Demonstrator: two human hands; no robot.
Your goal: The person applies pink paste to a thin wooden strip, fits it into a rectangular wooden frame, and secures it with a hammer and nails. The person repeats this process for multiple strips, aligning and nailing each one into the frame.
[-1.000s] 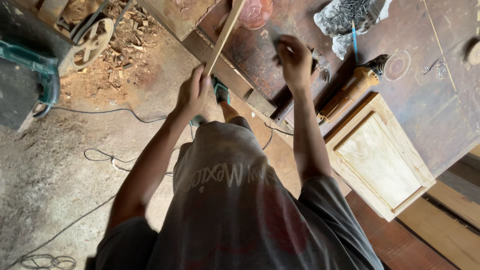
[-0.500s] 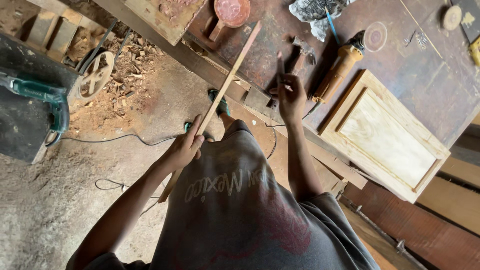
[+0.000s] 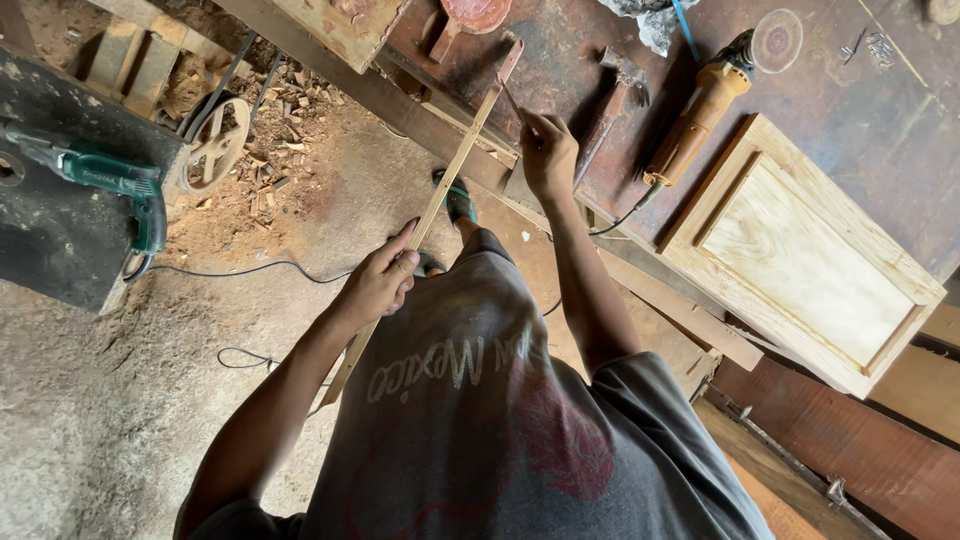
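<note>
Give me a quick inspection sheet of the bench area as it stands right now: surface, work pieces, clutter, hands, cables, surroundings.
Surface: dark reddish workbench, stained and worn.
Job's things: long thin wooden strip, one end propped on the bench, running down past the person's body.
Clutter: yellow-handled angle grinder, pale framed wooden panel, hammer, crumpled cloth.
Hands: left hand wrapped around the strip; right hand on the bench beside the strip, pinching a small thin tool; kind unclear.
Cables: black cord trailing across the floor.
Surroundings: green power tool on a dark block, wood chips, dusty concrete floor.
</note>
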